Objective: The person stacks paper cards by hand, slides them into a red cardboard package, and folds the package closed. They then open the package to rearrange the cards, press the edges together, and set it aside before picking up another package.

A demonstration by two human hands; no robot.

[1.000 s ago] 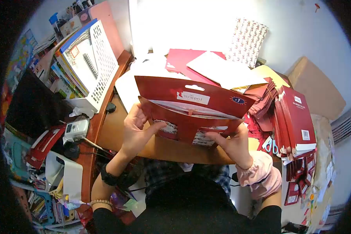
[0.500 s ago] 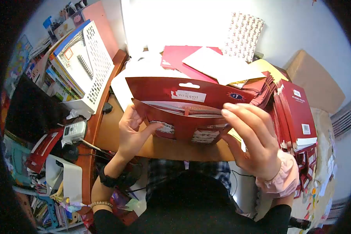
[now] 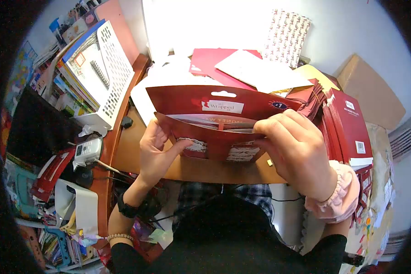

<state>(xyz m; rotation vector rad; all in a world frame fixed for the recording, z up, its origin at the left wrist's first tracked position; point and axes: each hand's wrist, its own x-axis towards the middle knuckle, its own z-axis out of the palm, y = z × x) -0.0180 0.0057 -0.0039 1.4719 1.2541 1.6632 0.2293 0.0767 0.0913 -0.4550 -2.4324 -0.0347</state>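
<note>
From my remote seat, I view a brown desk with a white perforated rack of papers at its left and a stack of red folders at its right. Between them, a wide red folder is held up over the desk's near side, its long axis running left to right and dipping slightly toward the right. Its mouth gapes upward, showing papers inside; the taller back panel stands on the far side, its printing upright to my view. Beyond it lie flat red sheets and a pale card, with a patterned book leaning behind.

The right hand, mostly closed, pinches the front panel's upper right corner between thumb and bent fingers. The left hand is partly curled about the folder's left end, thumb on the front and fingers at the side edge. A white label sits below the hanging slot on the back panel, and a dark blue badge marks its right end, near the right hand's fingers.
</note>
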